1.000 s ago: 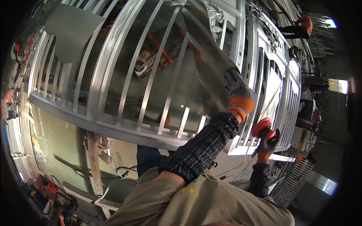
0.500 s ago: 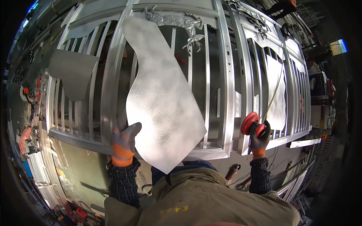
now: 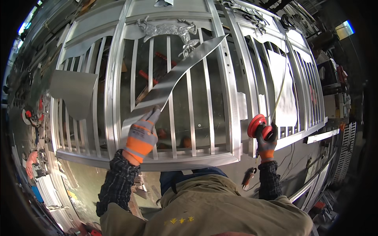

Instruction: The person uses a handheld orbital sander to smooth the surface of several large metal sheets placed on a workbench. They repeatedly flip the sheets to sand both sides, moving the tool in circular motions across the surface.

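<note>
My left hand, in a grey and orange glove, is closed on the curved edge of a metal sheet. Tilted nearly edge-on, the sheet slants up to the right over the barred metal frame. In my gloved right hand is a red and black disc sander, its round pad turned leftward, with a pale hose running up from it. A silver deer figure lies on the frame's upper panel, its head close to the sheet.
Another grey shaped sheet rests on the bars at left. To the right, a bright sheet lies on a second barred frame. An orange and black tool is down by the floor, near cables. Metal profiles lie at lower left.
My left hand has turned the sheet from broad face up to nearly edge-on, its far end swinging right. The bars beneath now show. My right hand keeps the sander, shifted slightly.
</note>
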### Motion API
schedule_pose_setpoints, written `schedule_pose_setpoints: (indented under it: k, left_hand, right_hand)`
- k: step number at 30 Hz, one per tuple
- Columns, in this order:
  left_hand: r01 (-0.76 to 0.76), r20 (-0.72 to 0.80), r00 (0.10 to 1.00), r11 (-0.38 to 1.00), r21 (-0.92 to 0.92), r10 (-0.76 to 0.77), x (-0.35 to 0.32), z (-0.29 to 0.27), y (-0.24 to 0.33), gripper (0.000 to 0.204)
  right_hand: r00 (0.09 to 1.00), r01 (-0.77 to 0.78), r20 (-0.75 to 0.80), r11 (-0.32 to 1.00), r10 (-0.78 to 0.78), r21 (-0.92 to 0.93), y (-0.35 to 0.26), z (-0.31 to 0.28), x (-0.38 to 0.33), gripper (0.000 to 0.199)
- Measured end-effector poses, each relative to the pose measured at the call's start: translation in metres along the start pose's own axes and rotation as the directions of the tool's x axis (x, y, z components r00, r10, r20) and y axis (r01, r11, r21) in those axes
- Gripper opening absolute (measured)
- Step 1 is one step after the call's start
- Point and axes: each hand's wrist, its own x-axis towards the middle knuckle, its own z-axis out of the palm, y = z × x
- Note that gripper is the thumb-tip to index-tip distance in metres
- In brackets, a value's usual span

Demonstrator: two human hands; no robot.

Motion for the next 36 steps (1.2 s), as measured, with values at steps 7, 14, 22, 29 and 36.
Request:
schedule_pose_setpoints:
  k: [7,14,22,29,36]
  left_hand:
    - [0.110,0.130,0.984,0.990,0.089,-0.121,-0.052,0.148,0.032,0.071]
    - [0.116,0.302,0.930,0.946,0.303,-0.210,-0.087,0.288,0.015,0.066]
    - [0.239,0.275,0.885,0.873,0.424,-0.376,-0.098,0.359,-0.023,0.081]
    - [0.267,0.471,0.796,0.919,0.291,-0.381,-0.068,0.277,-0.066,0.100]
    - [0.521,-0.211,0.844,0.846,0.110,-0.493,0.024,0.201,-0.240,0.088]
  right_hand:
    - [0.999,-0.035,0.025,0.999,0.036,-0.034,0.016,-0.002,-0.017,0.072]
    - [0.991,0.062,0.121,0.997,-0.056,-0.045,0.013,0.020,-0.030,0.074]
    - [0.935,0.243,0.293,0.962,-0.198,-0.123,0.017,0.036,-0.048,0.078]
    - [0.908,0.232,0.389,0.961,-0.159,-0.149,0.021,0.049,-0.053,0.080]
    - [0.851,0.272,0.492,0.956,-0.184,-0.113,0.006,0.071,-0.058,0.077]
